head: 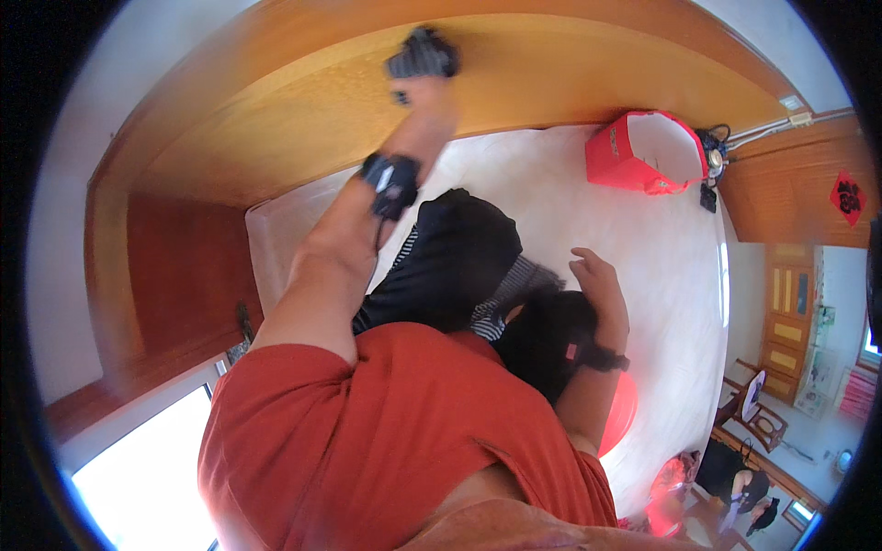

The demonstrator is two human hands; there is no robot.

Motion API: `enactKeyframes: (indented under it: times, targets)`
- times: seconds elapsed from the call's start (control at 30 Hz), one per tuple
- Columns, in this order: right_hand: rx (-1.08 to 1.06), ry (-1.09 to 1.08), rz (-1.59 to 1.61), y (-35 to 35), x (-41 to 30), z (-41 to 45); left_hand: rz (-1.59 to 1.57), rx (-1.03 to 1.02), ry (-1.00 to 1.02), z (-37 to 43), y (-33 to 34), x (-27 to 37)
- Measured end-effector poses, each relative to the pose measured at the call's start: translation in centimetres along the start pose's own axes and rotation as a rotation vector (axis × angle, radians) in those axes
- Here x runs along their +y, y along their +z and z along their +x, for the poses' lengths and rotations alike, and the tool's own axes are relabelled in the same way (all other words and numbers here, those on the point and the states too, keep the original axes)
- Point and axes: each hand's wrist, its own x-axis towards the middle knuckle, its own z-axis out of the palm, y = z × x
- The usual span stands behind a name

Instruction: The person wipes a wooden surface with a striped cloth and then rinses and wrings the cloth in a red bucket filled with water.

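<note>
My left hand [420, 89], blurred, reaches up to the wooden headboard [551, 69] with a dark grey striped cloth [424, 55] against its face. The cloth hides most of the fingers. On that forearm sits a black strapped device [393, 184]. Over the pale bed sheet [551, 213], my right hand [596, 275] hangs with bent, parted fingers and nothing in them; a black band [603, 358] circles its wrist. Between my arms are my black-clad knees [462, 255], bent on the bed. Dark striped fabric [524, 282] shows beside them.
A red open-topped container [620, 155] stands on the bed at the right, near a dark device with cables [714, 158]. A round red object [620, 413] is partly behind my right arm. Beyond the bed are a wooden chair [765, 423] and a person in dark clothing [720, 465].
</note>
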Motion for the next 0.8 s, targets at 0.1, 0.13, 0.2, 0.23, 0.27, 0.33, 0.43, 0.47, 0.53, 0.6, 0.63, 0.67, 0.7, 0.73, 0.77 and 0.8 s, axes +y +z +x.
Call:
enactKeyframes:
  times: [0.1, 0.13, 0.2, 0.23, 0.27, 0.33, 0.43, 0.47, 0.53, 0.6, 0.63, 0.67, 0.7, 0.73, 0.77, 0.8]
  targets:
    - [-0.047, -0.015, -0.048, -1.8, -0.3, 1.0, -0.041, -0.226, 0.15, 0.2, 4.6, 10.8]
    - [-0.069, -0.043, -0.068, -2.3, -0.7, 1.6, -0.043, -0.294, 0.175, 0.7, 5.8, 12.9]
    - [-0.042, -0.022, -0.073, -2.4, -0.9, 1.9, -0.033, -0.436, 0.253, 1.2, 6.6, 16.5]
    - [-0.027, -0.017, -0.086, -2.2, -1.0, 2.1, -0.056, -0.48, 0.264, 1.5, 6.7, 16.6]
    - [-0.028, -0.015, -0.09, -1.9, -1.1, 2.4, -0.235, -0.479, 0.148, 1.2, 6.4, 15.4]
    - [-0.005, -0.019, -0.112, -0.7, -1.1, 2.5, -0.529, -0.41, 0.033, 0.3, 5.0, 12.4]
    - [-0.022, 0.004, -0.09, 0.5, -0.8, 1.4, -0.542, -0.242, 0.052, -1.2, 2.3, 2.6]
    - [-0.027, 0.003, -0.095, 0.7, -1.2, 1.1, -0.425, -0.212, 0.037, -2.0, 0.8, -2.4]
    - [-0.054, 0.11, -0.037, 1.0, -2.2, 0.6, -0.226, -0.144, -0.058, -3.5, -2.8, -12.6]
    - [-0.041, 0.09, -0.051, 1.8, -1.2, 0.6, -0.074, -0.073, -0.181, -4.7, -6.9, -21.9]
    - [-0.022, 0.073, -0.059, 2.2, -0.7, 0.6, -0.014, -0.037, -0.244, -5.2, -9.0, -25.8]
    - [-0.032, 0.067, -0.066, 2.4, -0.6, 0.6, 0.034, 0.0, -0.304, -5.6, -10.9, -29.1]
    - [-0.027, 0.068, -0.066, 2.6, -0.5, 0.5, 0.07, 0.032, -0.357, -5.7, -12.5, -31.9]
    - [-0.019, 0.07, -0.064, 2.9, -0.4, 0.5, 0.099, 0.063, -0.402, -5.7, -14.0, -34.1]
    - [-0.023, 0.071, -0.067, 3.0, -0.5, 0.5, 0.122, 0.091, -0.443, -5.6, -15.0, -35.8]
    - [-0.024, 0.071, -0.089, 3.3, -0.7, 0.5, 0.143, 0.119, -0.475, -5.4, -15.9, -37.3]
